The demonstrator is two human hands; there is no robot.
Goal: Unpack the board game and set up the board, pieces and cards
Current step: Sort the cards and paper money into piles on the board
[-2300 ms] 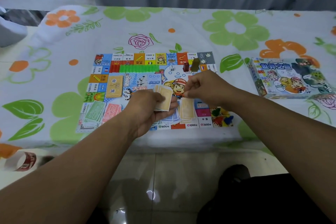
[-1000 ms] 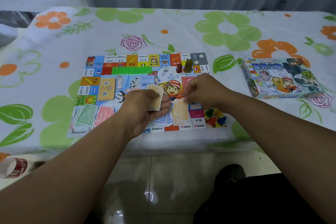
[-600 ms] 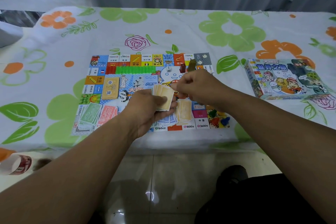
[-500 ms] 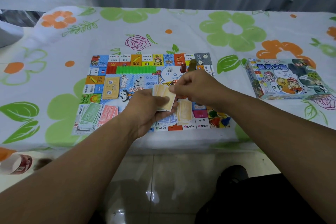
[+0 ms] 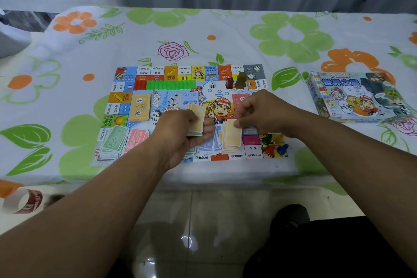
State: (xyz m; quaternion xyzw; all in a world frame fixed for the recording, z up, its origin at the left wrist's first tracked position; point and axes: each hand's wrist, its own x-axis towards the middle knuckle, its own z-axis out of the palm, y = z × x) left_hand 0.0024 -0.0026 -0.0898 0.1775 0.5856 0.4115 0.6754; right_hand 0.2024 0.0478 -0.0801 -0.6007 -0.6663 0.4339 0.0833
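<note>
Tablecloth (image 5: 225, 29), left hand (image 5: 180, 135) gripping note stack (image 5: 199, 117) over board (image 5: 171, 73), right hand (image 5: 261, 110) pinching note (image 5: 234, 136)

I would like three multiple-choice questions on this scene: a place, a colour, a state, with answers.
1. Where is the game box relative to the board? A. on it B. right of it, on the tablecloth C. left of it
2. The long row of plastic houses is: A. green B. blue C. white
3. The left hand: A. lies flat, empty B. holds a stack of yellow cards C. rests on the game box
Answers: B, the game box lies apart, rightward; A, clearly green; B, it grips the stack.
</note>
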